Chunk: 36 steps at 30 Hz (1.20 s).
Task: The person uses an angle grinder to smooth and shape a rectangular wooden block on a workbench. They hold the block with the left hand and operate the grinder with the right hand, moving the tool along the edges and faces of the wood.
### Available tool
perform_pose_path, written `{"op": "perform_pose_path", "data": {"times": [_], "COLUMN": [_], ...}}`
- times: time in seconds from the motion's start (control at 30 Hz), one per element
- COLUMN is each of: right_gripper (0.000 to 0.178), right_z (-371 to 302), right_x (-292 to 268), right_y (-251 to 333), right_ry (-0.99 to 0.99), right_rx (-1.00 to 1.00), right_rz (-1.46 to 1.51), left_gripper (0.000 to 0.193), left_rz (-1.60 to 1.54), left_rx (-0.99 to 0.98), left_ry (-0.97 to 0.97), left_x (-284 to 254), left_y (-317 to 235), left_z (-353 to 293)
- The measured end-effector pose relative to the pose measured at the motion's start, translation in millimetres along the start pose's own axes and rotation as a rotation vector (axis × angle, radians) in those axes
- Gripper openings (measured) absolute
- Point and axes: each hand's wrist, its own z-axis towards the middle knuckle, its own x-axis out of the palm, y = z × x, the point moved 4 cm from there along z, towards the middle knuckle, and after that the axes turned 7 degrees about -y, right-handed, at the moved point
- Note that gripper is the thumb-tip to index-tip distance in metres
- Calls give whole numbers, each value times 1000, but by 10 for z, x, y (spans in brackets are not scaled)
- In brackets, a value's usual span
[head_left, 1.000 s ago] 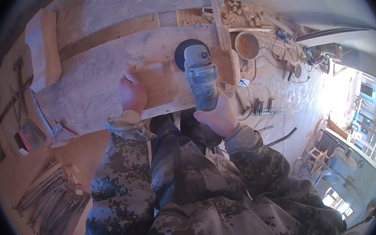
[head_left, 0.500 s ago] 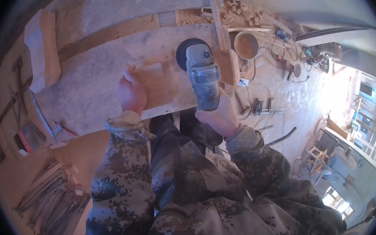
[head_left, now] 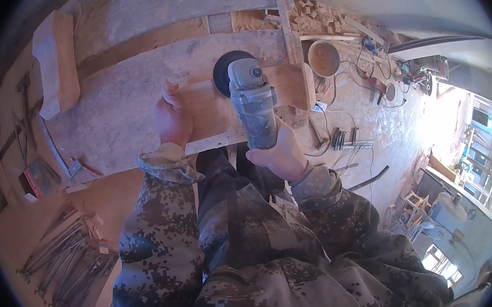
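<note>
My right hand [head_left: 281, 156] is wrapped round the body of a grey angle grinder [head_left: 256, 114]. The grinder's black sanding disc [head_left: 223, 76] lies over a pale wooden piece [head_left: 210, 114], hiding part of its far edge. At the left end of that piece, my left hand [head_left: 173, 120] is closed against the wood, its thumb side up; the fingertips are partly hidden. The wooden piece rests along the near edge of a dusty workbench [head_left: 119, 106], and its wider right end [head_left: 299, 87] reaches the bench's right end.
A shaped wooden block [head_left: 55, 65] stands at the bench's far left. Right of the bench are a round bowl [head_left: 324, 59], loose cables and another power tool [head_left: 377, 85] on the floor. Wood offcuts [head_left: 316, 16] are heaped beyond; metal rods [head_left: 68, 265] lie at the lower left.
The grinder and my right hand have shifted left along the wooden piece, uncovering more of its right end. My left hand stays in place.
</note>
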Motion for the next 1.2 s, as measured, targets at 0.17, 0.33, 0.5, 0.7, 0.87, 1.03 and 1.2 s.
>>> {"op": "perform_pose_path", "data": {"times": [0.17, 0.33, 0.5, 0.7, 0.87, 1.03, 1.2], "right_gripper": [57, 57, 56, 56, 56, 57, 57], "right_z": [13, 2, -16, 6, 36, -3, -29], "right_x": [-32, -56, -11, -9, -67, -193, -295], "right_y": [-35, -20, 78, 26, -20, 22, -63], "right_ry": [-49, -72, -4, -49, -95, -175, -195], "right_rx": [-40, -17, -12, -48, -64, -29, -62], "right_rz": [-10, -38, -24, -41, -94, -207, -143], "left_gripper": [66, 65, 64, 67, 61, 62, 64], "left_rz": [-12, -3, -14, -20, -36, -52, -37], "left_rx": [3, 9, 10, 30, -36, -36, -39], "left_ry": [15, -3, -6, 1, 36, 27, 26], "left_x": [57, -9, -10, 20, -43, 4, -54], "left_y": [-32, 4, 35, -10, -17, 12, -48], "left_z": [2, 7, 6, 4, 2, 1, 7]}}
